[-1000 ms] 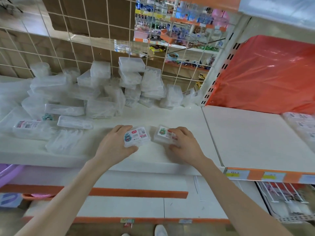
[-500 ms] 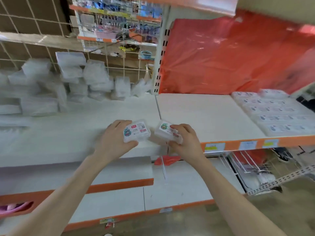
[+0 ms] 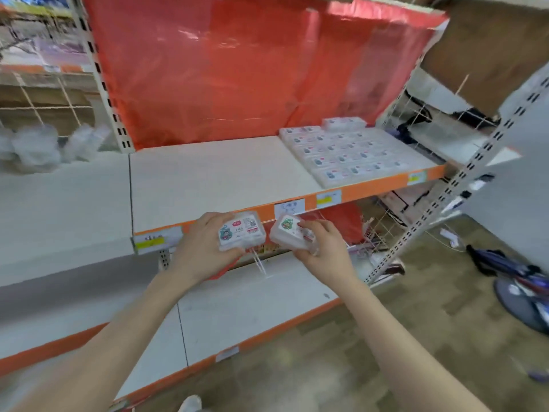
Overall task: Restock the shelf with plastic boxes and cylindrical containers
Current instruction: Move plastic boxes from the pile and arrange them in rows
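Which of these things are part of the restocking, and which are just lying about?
Part of the job: left hand and its plastic box; right hand and its box; rows of boxes; shelf.

Lying about: red sheet; fan on the floor.

Both bare forearms reach forward, 2 hands close together: left hand [image 3: 205, 248] and right hand [image 3: 322, 248] each clasp a small box.
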A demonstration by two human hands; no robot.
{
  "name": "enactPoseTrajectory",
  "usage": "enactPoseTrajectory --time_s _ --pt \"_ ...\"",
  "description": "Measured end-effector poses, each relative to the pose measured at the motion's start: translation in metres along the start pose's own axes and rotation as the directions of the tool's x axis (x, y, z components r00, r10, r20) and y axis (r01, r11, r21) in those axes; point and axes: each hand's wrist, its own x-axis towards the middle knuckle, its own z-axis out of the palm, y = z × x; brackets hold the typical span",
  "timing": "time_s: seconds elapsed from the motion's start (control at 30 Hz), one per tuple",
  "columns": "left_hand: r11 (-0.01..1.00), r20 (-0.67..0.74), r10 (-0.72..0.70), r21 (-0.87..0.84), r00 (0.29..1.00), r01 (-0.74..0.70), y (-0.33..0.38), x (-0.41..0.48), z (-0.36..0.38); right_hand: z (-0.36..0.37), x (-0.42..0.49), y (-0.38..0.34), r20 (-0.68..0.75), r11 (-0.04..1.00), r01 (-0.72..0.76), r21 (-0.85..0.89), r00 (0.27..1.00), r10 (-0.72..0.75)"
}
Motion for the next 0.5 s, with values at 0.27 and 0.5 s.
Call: enactPoseTrajectory --time_s 0.27,0.5 --pt "0.996 0.07 0.09 -0.012 0.993 -0.089 0.054 0.055 0.041 -0.031 0.015 0.058 -0.057 0.994 -0.093 0.06 0.994 0.096" --pt "0.989 0.07 0.147 -0.035 0.987 -0.145 0.087 0.141 0.085 -0.063 0.069 0.115 -0.126 0.99 -0.131 0.052 0.983 0.137"
